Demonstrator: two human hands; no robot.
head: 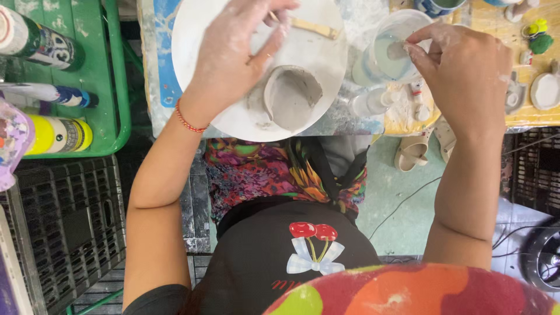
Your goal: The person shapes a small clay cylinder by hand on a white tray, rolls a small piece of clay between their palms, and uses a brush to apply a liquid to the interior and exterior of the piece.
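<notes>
My left hand [233, 55] hovers over the white round board [198, 35], thumb and fingers pinched on a flat wooden stick [312, 27] that pokes out toward three o'clock. My right hand [466, 73] is well apart from it, over at three o'clock, fingertips [415, 49] nipped on a small grey lump [398, 49] held just over the clear plastic cup [388, 55] of cloudy water. So the two hands are separate, each closed on its own thing.

At six o'clock from my left hand, the grey clay cup [290, 96] sits on the board, open mouth showing, walls rough and uneven, a smear of wet clay around its base. A red bead bracelet [188, 122] rings my left wrist.

Further out: the board rests on a clay-spattered table [373, 116]. At three o'clock, past my right hand, a small flat clay dish [545, 90] lies on a yellow surface, with green and yellow bits [539, 36] above it. At nine o'clock, a green tray [99, 70] holds paint bottles [58, 134] lying on their sides. Below that, a black plastic crate [70, 221]. Under the table edge, at five o'clock, pale sandals [423, 146] on the floor.
</notes>
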